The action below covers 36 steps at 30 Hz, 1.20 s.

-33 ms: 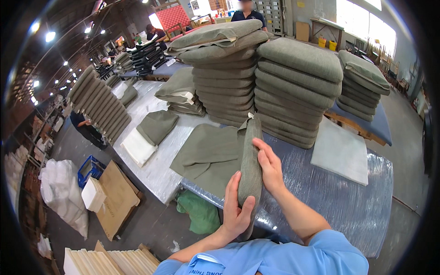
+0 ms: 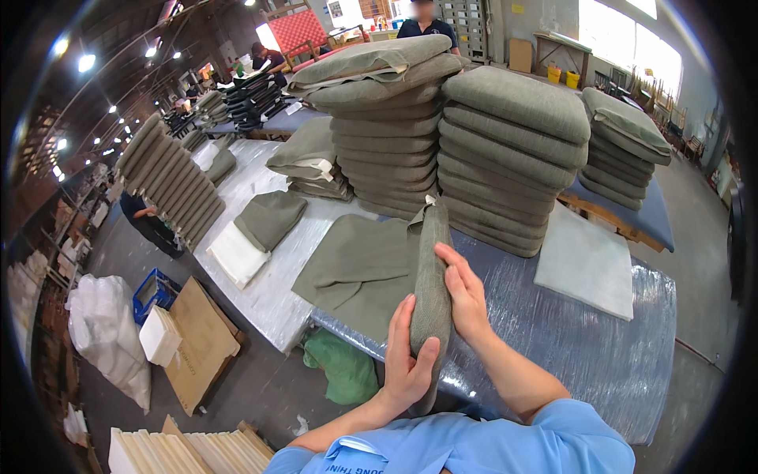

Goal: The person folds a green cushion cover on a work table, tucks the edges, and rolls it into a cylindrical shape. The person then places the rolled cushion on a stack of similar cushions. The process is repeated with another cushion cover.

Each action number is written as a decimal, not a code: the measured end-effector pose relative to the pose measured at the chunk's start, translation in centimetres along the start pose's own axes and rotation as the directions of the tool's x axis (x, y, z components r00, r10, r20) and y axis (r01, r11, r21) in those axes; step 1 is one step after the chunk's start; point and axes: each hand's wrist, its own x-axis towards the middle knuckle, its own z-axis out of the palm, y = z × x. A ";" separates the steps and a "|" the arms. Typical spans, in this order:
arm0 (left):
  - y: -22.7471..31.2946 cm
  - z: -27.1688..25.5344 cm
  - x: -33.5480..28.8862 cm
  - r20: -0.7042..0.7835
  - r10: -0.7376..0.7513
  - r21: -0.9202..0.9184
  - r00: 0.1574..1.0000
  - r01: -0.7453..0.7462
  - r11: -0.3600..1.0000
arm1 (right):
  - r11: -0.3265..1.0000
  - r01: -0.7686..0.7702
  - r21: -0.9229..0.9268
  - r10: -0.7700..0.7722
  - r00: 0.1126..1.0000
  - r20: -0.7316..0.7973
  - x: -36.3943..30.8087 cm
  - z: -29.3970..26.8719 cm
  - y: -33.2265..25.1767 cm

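One grey-green cushion [image 2: 432, 308] stands on edge in the head view, its near end by the blue shirt [image 2: 474, 446], its far end over the film-wrapped table [image 2: 553, 355]. The left hand [image 2: 409, 359] clasps the near part between thumb and fingers; the right hand [image 2: 467, 294] lies flat and unclenched against the right side. To do this well, I would press evenly with both palms, avoid denting the padding, and mind the loose cloth flap [image 2: 416, 227], which could fold under. By count: two tall stacks [image 2: 387, 150] beyond, one shorter stack [image 2: 628, 146] at right, one low stack [image 2: 308, 154], one flat cloth [image 2: 355, 272] left of the cushion, one pale sheet [image 2: 584, 265], one folded cloth [image 2: 272, 220] and one white pad [image 2: 235, 257].
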 end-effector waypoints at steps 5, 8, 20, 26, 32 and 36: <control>0.0 0.9 0.7 0.038 0.031 -0.037 0.999 -0.029 0.999 | 1.000 0.015 -0.018 -0.014 0.998 0.054 -2.1 -0.3 -1.3; -0.3 1.2 0.7 0.055 0.051 -0.043 0.997 -0.049 0.998 | 1.000 0.002 0.012 -0.003 0.996 0.086 -1.9 -0.6 -1.3; -0.5 0.2 1.4 0.060 0.074 -0.036 0.995 -0.072 0.997 | 1.000 -0.013 0.017 0.014 1.000 -0.028 -2.3 0.7 -1.1; -0.1 -0.5 1.9 0.047 0.029 -0.014 0.998 -0.029 0.999 | 1.000 0.027 -0.012 -0.028 0.999 -0.042 -3.0 0.9 -0.6; -0.3 -0.9 2.6 0.043 0.038 -0.050 0.998 -0.036 0.998 | 0.996 0.068 -0.050 -0.070 0.997 -0.040 -3.7 1.4 -0.7; -0.3 -0.8 2.7 0.020 0.069 -0.086 0.997 -0.067 0.994 | 0.995 0.081 -0.056 -0.084 0.995 -0.046 -3.8 1.5 -0.7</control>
